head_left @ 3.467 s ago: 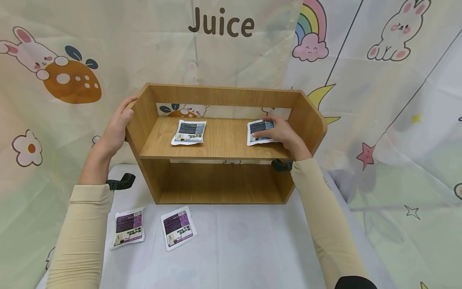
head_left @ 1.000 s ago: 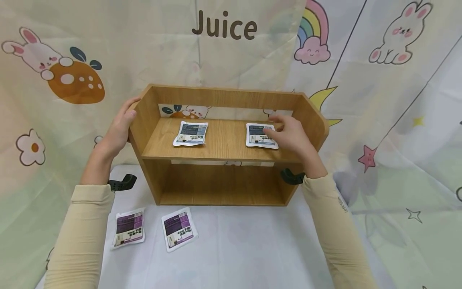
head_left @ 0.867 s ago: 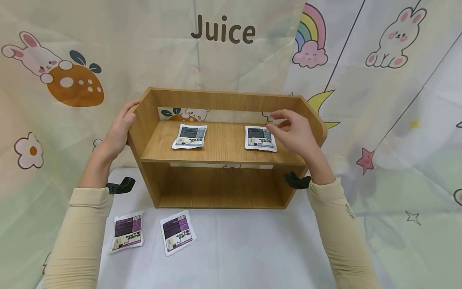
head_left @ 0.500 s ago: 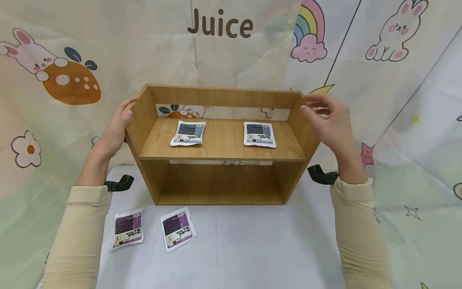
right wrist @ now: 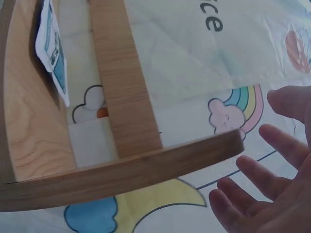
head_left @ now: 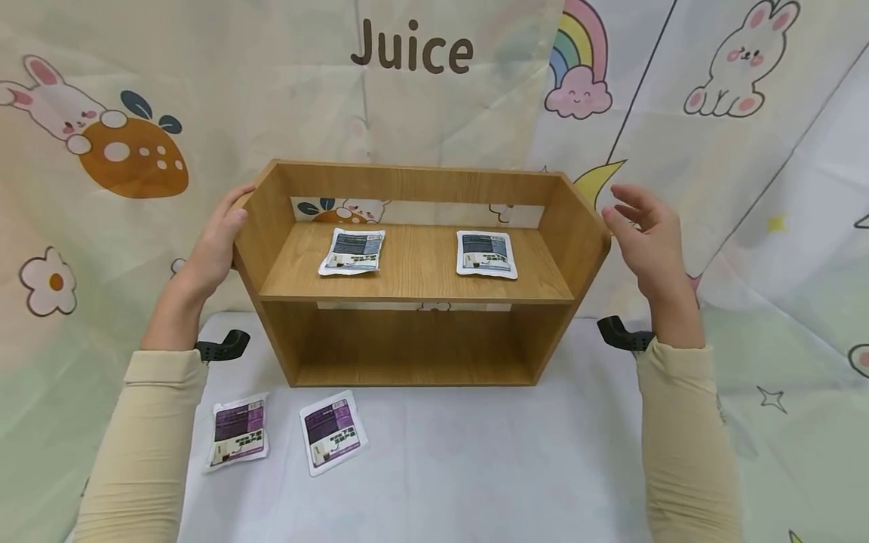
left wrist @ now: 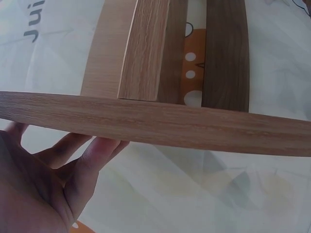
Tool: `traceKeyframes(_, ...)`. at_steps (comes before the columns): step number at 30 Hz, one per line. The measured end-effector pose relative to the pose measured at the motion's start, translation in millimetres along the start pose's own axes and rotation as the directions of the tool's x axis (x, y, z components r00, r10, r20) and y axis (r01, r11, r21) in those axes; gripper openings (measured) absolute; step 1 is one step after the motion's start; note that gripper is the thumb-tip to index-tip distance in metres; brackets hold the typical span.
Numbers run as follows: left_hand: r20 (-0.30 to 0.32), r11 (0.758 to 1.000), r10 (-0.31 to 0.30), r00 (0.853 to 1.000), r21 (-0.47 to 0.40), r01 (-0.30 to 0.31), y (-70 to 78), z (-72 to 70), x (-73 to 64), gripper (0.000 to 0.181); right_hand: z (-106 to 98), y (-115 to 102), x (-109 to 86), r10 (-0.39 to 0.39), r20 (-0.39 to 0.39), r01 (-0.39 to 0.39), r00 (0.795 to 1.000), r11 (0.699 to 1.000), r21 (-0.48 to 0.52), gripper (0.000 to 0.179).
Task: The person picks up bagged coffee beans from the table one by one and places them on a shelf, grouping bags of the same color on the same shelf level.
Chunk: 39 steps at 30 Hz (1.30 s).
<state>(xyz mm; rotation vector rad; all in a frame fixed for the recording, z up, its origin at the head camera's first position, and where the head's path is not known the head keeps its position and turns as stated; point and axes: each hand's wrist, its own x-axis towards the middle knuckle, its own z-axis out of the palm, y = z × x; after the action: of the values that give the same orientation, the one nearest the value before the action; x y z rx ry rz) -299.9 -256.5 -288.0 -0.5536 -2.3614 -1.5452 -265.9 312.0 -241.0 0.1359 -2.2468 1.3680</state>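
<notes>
My left hand (head_left: 213,245) rests against the outer left side of a wooden two-tier shelf (head_left: 434,299), fingertips and thumb at the side panel (left wrist: 160,124). On the upper board lie two white pouches with blue labels, a left pouch (head_left: 352,252) and a right pouch (head_left: 486,254). My right hand (head_left: 652,237) is just beyond the shelf's right side, fingers loosely bent and holding nothing. The right wrist view has these fingers (right wrist: 272,177) spread near the panel's end.
Two pouches with purple labels, one at far left (head_left: 238,431) and one beside it (head_left: 333,432), lie on the white tablecloth (head_left: 475,460) before the shelf. Behind hangs a cloth backdrop (head_left: 292,83) printed with cartoons and "Juice".
My right hand has let go of the right blue-labelled pouch and drawn back to the right, out past the shelf's side. That pouch stays on the upper board. The left hand keeps its place.
</notes>
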Motion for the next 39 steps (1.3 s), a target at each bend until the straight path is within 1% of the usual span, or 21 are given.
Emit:
traceKeyframes(3, 0.006, 1.000, -0.008, 1.000, -0.005, 0.008, -2.4, 1.8, -1.4, 0.053, -0.9, 11.3, -2.4, 0.044, 0.037, -0.046, 0.998, 0.997, 0.062, 0.043)
traceKeyframes(6, 0.013, 1.000, -0.018, 1.000, -0.006, 0.018, -6.4, 3.5, -4.9, 0.053, -0.6, 22.2, -7.4, 0.076, 0.103, -0.088, 0.992, 0.989, 0.119, 0.046)
traceKeyframes(9, 0.021, 1.000, -0.022, 1.000, -0.010, 0.022, -9.3, 5.0, -7.2, 0.054, 0.2, 30.6, -11.8, 0.093, 0.155, -0.120, 0.984, 0.978, 0.172, 0.049)
traceKeyframes(12, 0.027, 1.000, -0.015, 1.000, -0.019, 0.016, -11.1, 5.6, -5.8, 0.054, 1.1, 36.0, -14.6, 0.105, 0.187, -0.145, 0.977, 0.965, 0.219, 0.051)
traceKeyframes(18, 0.020, 1.000, 0.003, 1.000, -0.024, -0.002, -10.2, 4.5, -2.6, 0.054, 4.1, 40.7, -17.8, 0.140, 0.263, -0.195, 0.955, 0.961, 0.197, 0.055)
traceKeyframes(22, 0.009, 1.000, 0.017, 1.000, -0.014, -0.017, -8.5, 3.2, -0.4, 0.053, 7.0, 42.0, -17.1, 0.118, 0.297, -0.180, 0.947, 0.965, 0.189, 0.058)
traceKeyframes(26, 0.008, 1.000, 0.017, 1.000, -0.005, -0.017, -7.1, 1.9, -0.2, 0.053, 9.5, 43.6, -16.9, 0.080, 0.331, -0.149, 0.940, 0.971, 0.188, 0.058)
traceKeyframes(28, 0.006, 1.000, 0.013, 1.000, -0.006, -0.013, -7.0, 1.4, -0.8, 0.053, 10.0, 44.1, -17.1, 0.069, 0.343, -0.149, 0.937, 0.966, 0.212, 0.057)
traceKeyframes(36, -0.004, 1.000, 0.011, 1.000, -0.002, -0.011, -5.3, 1.0, 0.5, 0.053, 9.8, 43.0, -16.1, -0.006, 0.352, -0.085, 0.936, 0.967, 0.242, 0.054)
traceKeyframes(39, -0.004, 1.000, 0.014, 1.000, 0.004, -0.014, -4.1, 1.7, 1.5, 0.053, 10.9, 42.0, -16.5, -0.018, 0.357, -0.081, 0.934, 0.962, 0.261, 0.052)
